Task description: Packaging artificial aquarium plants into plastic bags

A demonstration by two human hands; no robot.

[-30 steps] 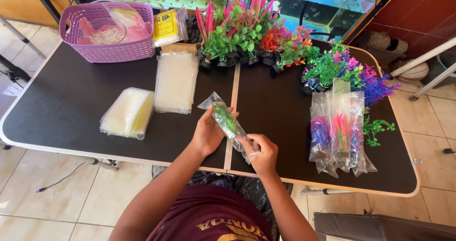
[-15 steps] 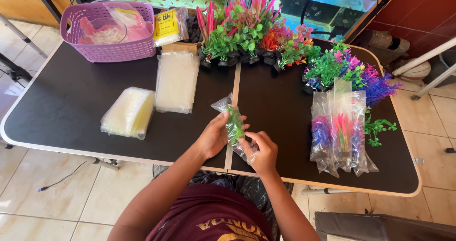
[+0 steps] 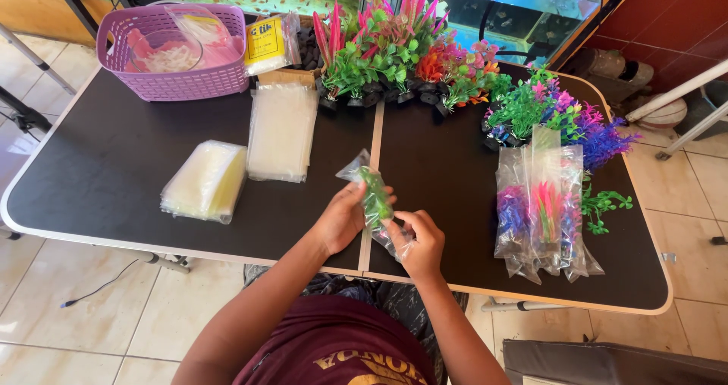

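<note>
Both hands are up over the middle seam of the black table [image 3: 114, 172], working one small clear bag [image 3: 377, 203] between them; the left hand [image 3: 341, 218] cups the upper part of it from the side, fingers wrapped round the plastic, so the green plant [image 3: 374, 194] inside stays put. The right hand [image 3: 419, 241] is pinched tight on the lower end of that same bag, thumb and fingertips together on the film, which looks like the grip you take to steady or close an end. The bag lies slanted between the two hands, its loose top corner poking out beyond the left hand, away from the body.

Beyond the left hand and off to its outer side sit two stacks of empty clear bags [image 3: 282, 131]; the nearer, thicker stack [image 3: 205, 180] lies within easy reach, seemingly as supply. Further out on that side stands a purple basket [image 3: 178, 74] with white bits in it. Out past the right hand lies a pile of filled bags [image 3: 542, 207], pink and purple plants sealed inside, kept apart from the empties; straight ahead of both hands runs a row of loose plastic plants [image 3: 402, 59], green, pink and orange, along the far edge.
</note>
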